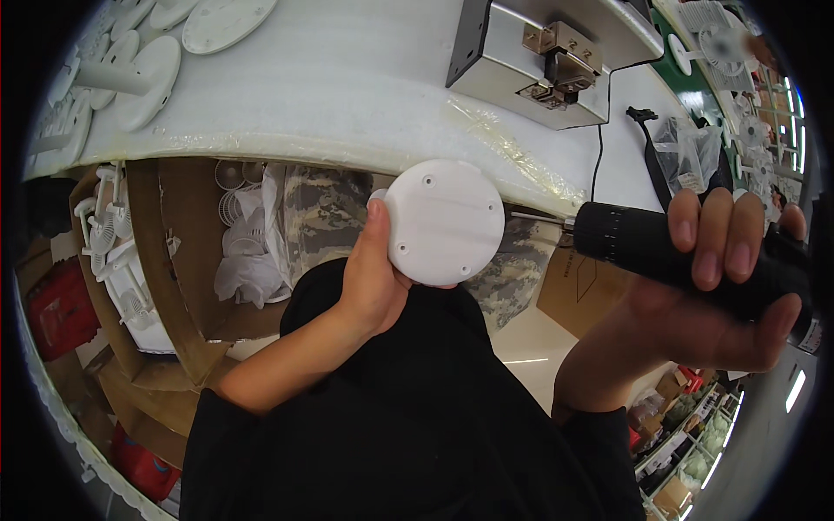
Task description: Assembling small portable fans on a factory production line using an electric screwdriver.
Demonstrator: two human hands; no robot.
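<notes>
My left hand [375, 276] grips a round white plastic base [445, 224] by its left edge, with the flat face turned up. Several small screw holes sit near the rim of that face. In my right hand [725, 260] is a black electric screwdriver [621, 234], held level with its thin metal bit pointing left. The bit's tip is close to the base's right edge; whether it touches cannot be told. Both hands are in front of the table's near edge, above my lap.
A metal screw feeder box [556, 78] stands on the white table [347, 78]. White round bases with stems [143, 82] lie at the far left. Below, an open cardboard box [187, 260] holds white fan parts. A clear plastic bag [691, 143] and black cable lie at right.
</notes>
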